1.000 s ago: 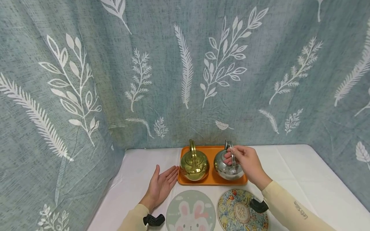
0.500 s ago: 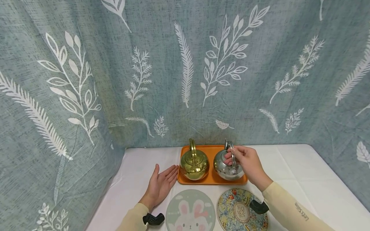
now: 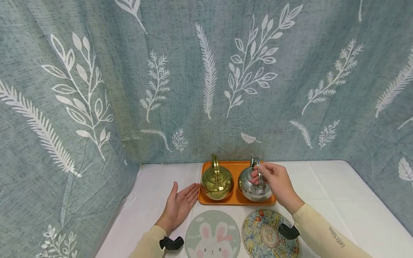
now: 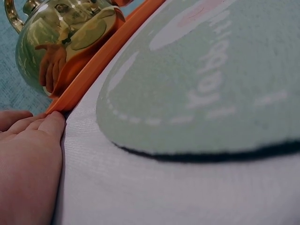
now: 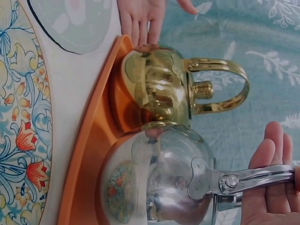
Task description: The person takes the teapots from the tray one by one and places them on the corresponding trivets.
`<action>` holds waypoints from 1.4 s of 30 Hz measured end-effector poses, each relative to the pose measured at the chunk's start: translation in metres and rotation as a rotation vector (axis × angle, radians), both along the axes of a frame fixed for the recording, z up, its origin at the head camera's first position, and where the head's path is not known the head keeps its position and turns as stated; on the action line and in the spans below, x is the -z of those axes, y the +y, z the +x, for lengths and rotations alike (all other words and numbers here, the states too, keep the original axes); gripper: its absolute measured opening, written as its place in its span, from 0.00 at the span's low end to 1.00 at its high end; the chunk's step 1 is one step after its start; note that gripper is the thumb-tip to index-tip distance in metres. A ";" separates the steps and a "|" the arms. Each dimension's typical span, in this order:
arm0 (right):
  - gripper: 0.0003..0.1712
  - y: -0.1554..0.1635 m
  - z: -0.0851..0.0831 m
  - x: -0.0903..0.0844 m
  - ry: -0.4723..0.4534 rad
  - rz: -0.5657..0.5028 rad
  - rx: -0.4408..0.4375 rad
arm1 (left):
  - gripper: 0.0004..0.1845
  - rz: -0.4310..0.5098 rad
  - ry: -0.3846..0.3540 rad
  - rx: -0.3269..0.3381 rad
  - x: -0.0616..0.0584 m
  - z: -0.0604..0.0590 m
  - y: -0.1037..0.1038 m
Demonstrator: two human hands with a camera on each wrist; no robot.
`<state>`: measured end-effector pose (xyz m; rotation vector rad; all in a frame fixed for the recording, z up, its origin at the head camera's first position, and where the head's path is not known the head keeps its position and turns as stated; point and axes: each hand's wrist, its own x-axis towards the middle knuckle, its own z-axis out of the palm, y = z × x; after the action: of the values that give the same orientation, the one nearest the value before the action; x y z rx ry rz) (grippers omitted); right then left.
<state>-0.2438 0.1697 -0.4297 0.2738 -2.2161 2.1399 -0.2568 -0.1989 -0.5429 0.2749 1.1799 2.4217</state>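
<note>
A gold kettle [image 3: 217, 188] and a silver kettle [image 3: 253, 188] stand side by side on an orange tray [image 3: 237, 200], their loop handles up. My right hand [image 3: 280, 183] holds the silver kettle's handle [image 5: 253, 179], with the fingers passed under it. In the right wrist view, the silver kettle's body [image 5: 164, 168] overlaps the gold one. My left hand [image 3: 180, 208] lies palm up at the tray's left side, fingers straight and thumb apart. Its fingertips [image 4: 52, 123] are right at the tray's edge in the left wrist view.
Two round mats lie in front of the tray: a pale green one with a rabbit [image 3: 213, 236] and a flower-patterned one [image 3: 269, 233]. A white cloth [image 3: 322, 186] covers the table. Behind hangs a blue-green curtain [image 3: 180, 89] with white leaves.
The head view has tilted slightly downward. Both hands, the kettles and the tray keep their places.
</note>
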 end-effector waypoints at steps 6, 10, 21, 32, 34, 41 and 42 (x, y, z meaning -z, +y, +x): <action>0.20 -0.001 0.000 0.000 0.004 0.006 0.013 | 0.56 -0.017 0.010 0.005 0.000 0.000 0.001; 0.20 -0.001 0.000 -0.002 0.028 0.018 0.016 | 0.56 -0.013 0.015 -0.004 -0.001 0.000 0.001; 0.21 -0.001 0.009 -0.006 0.016 0.031 0.020 | 0.56 -0.005 -0.007 -0.013 0.000 -0.001 0.001; 0.21 -0.001 0.015 -0.002 0.017 0.000 -0.002 | 0.57 -0.024 0.002 -0.015 0.000 -0.001 0.000; 0.21 -0.001 0.015 -0.002 0.016 -0.001 -0.002 | 0.57 -0.031 0.005 -0.012 0.000 -0.001 0.001; 0.21 -0.002 0.016 -0.005 0.021 -0.007 -0.012 | 0.56 -0.035 0.010 -0.006 0.000 -0.001 0.001; 0.21 -0.002 0.016 -0.005 0.021 -0.008 -0.013 | 0.56 -0.035 0.011 -0.008 0.000 -0.001 0.001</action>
<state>-0.2278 0.1678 -0.4249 0.3096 -2.2003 2.1423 -0.2582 -0.1982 -0.5428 0.2737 1.2291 2.4064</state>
